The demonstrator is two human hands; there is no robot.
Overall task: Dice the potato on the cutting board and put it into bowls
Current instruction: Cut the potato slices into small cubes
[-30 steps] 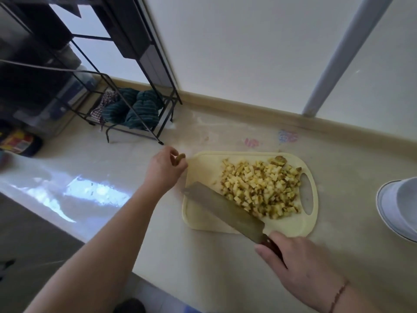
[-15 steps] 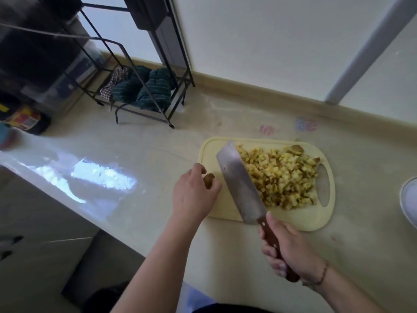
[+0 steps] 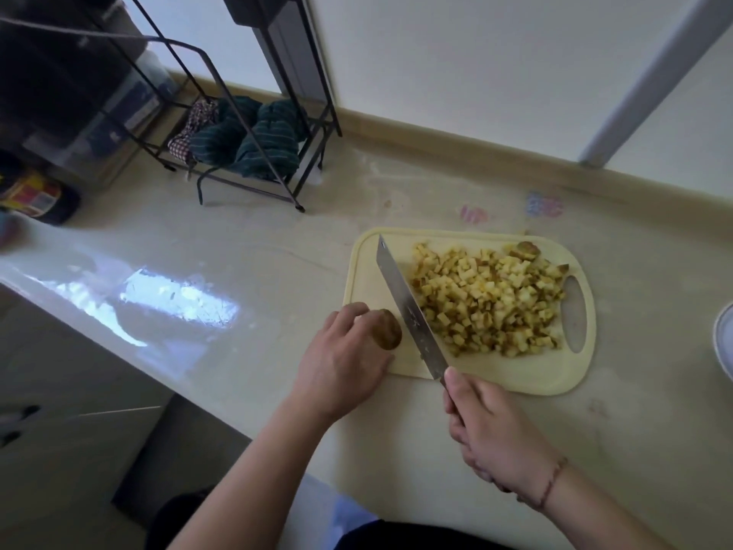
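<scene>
One pale yellow cutting board [image 3: 515,375] lies on the beige table [image 3: 258,248], carrying one heap of diced potato [image 3: 488,303] across its 3 o'clock half, too many cubes to count, and one uncut brown potato piece [image 3: 386,329] at its 8 o'clock corner. The left hand [image 3: 341,363] reaches in from 7 o'clock, back of the hand up, fingers [image 3: 349,313] curled onto the potato piece and holding it against the board. The right hand [image 3: 492,434] comes in from 5 o'clock, fingers wrapped tight round the handle of one cleaver [image 3: 408,307], forefinger extended toward the blade; the handle itself is hidden in the grip. The blade runs from the hand toward 11 o'clock across the board, between the potato piece and the diced heap, close beside both; whether its edge touches the board cannot be told. A thin bracelet [image 3: 551,484] circles the right wrist. At 3 o'clock the rim of one white bowl [image 3: 724,339] shows at the frame edge, well apart from the board. At 11 o'clock stands a black wire rack [image 3: 254,160] holding dark green striped cloths [image 3: 254,140]; a colourful labelled container [image 3: 35,196] sits at 9 o'clock.
</scene>
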